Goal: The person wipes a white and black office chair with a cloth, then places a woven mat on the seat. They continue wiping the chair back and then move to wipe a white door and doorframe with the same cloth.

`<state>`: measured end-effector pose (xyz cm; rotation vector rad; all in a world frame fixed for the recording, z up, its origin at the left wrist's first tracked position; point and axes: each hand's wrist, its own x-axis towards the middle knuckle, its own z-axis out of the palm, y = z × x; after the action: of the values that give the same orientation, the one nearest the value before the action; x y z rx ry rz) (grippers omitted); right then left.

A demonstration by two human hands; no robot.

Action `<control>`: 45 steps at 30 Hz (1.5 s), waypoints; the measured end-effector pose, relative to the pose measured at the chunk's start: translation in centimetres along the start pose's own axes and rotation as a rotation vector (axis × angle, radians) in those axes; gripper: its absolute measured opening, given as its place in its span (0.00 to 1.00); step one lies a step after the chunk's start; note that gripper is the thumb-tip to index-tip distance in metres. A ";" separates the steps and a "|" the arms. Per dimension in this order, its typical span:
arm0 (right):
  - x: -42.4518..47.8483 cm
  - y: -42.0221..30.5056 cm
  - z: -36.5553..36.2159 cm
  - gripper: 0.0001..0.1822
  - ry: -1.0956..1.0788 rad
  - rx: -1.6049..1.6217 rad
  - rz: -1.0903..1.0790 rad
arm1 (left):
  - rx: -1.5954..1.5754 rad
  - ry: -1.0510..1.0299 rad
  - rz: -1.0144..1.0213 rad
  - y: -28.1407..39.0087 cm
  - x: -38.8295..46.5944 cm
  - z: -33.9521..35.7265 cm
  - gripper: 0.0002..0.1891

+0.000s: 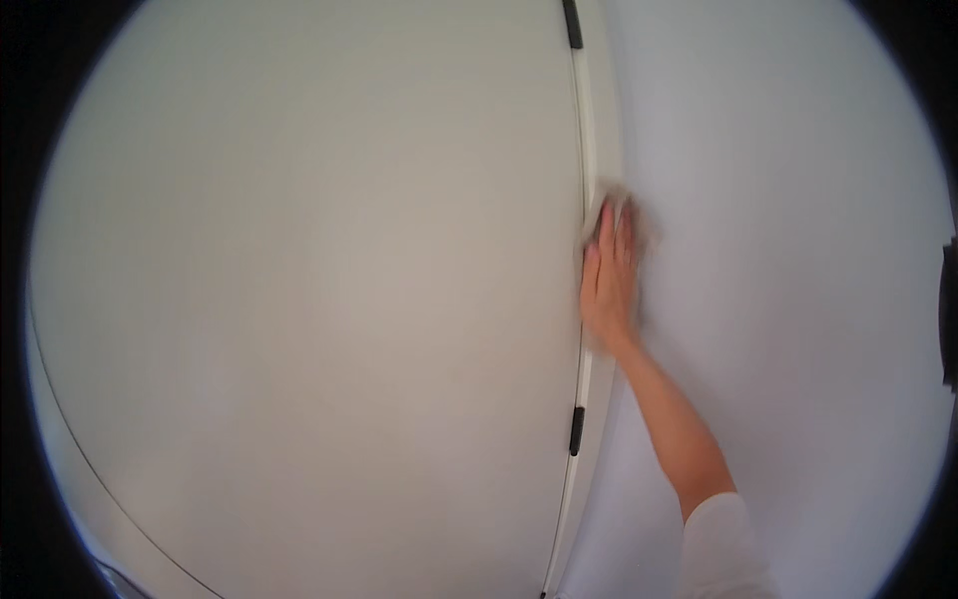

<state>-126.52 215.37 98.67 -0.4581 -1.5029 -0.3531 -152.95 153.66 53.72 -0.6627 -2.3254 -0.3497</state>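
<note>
My right hand (614, 277) lies flat with its fingers pointing up, pressing a blurred, greyish-beige cloth (612, 191) against the white door frame (599, 389). The cloth shows around the fingertips and beside the hand. Just left of the hand runs the narrow gap along the edge of a plain, off-white door (337, 284). One black hinge (572, 24) sits on this edge above the hand, and another black hinge (577, 431) sits below it. My left hand is out of view.
A smooth pale wall (786, 262) stands to the right of the frame, behind my forearm. The door's far edge curves down at the lower left. A dark object (949, 314) shows at the right rim of the view.
</note>
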 end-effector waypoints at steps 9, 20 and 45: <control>16.3 2.9 2.1 0.28 0.172 0.065 -0.152 | 0.016 0.016 0.013 1.4 0.4 1.4 0.10; -11.1 4.5 -0.3 0.30 -0.120 0.091 -0.086 | 0.027 0.050 0.068 1.2 0.4 0.9 0.11; -47.1 1.8 -2.0 0.30 -0.385 -0.149 0.495 | 0.003 -0.147 0.014 -1.4 -1.0 3.3 0.06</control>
<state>-126.02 213.31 51.50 -1.0378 -1.6731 0.0192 -154.87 153.48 50.57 -0.7248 -2.4586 -0.3002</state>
